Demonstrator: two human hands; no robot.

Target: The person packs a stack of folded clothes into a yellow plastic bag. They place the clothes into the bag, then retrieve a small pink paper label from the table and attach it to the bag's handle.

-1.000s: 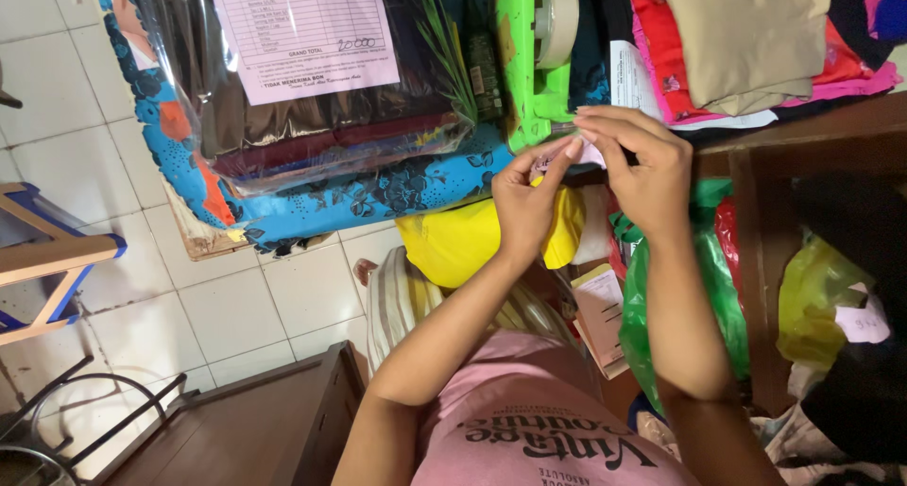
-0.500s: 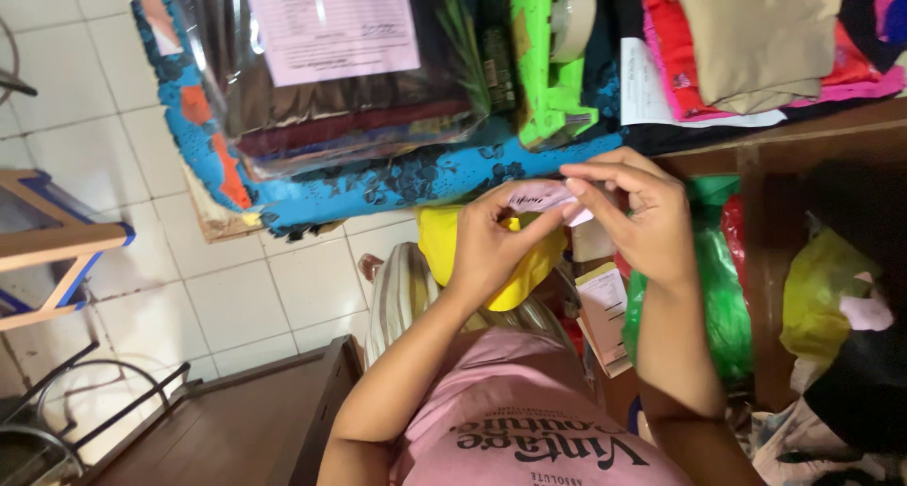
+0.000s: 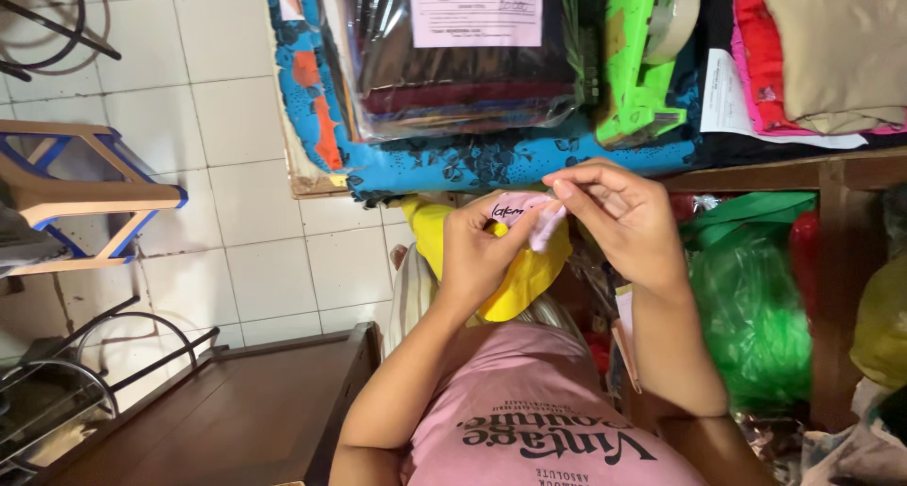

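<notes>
Head view: I am pinching a small pale pink label [image 3: 529,217] between both hands, my left hand [image 3: 482,250] gripping its left end and my right hand [image 3: 624,217] its right, just below the blue patterned cloth [image 3: 491,160].

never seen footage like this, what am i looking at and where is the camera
The camera sits on a person's head and looks down, so you see their own arms and pink shirt from above. There is no machine here. The left hand and right hand meet in front of the chest, both pinching a small pink label with writing on it. Ahead is a wooden table piled with goods: a clear bag of folded fabric on blue patterned cloth, a green tape dispenser and folded clothes. Below the hands hangs a yellow bag, with a green plastic bag under the table.
</notes>
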